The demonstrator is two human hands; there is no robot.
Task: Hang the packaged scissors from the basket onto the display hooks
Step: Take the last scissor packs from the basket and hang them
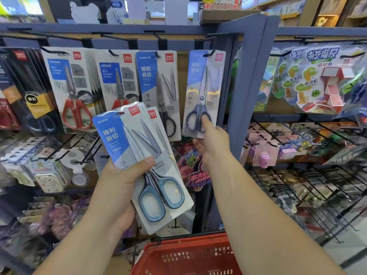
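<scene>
Several scissor packs point(143, 155) fanned in L hand point(119, 181), gripped mid-card so hang holes stay free. R hand point(213, 143) pinches bottom of hung pack point(198, 86) on hook point(209, 53), prob steadying it. Basket point(188, 257) sits below, within reach.

The red basket point(186, 257) is cut off by the bottom edge, and its inside does not show. The left hand point(121, 183) grips a stack of packaged scissors point(143, 155); its fingers are hidden behind the cards, and the number of packs under the top one cannot be told, though a second red label peeps out. The right hand point(212, 143) shows its thumb on the hanging pack point(200, 86); most of its fingers lie behind the card. The black packs point(23, 86) run off the left edge, the toy pack point(317, 76) off the right. Goods on the lower racks point(45, 175) are blurred, and the cards' small print is unreadable.
</scene>
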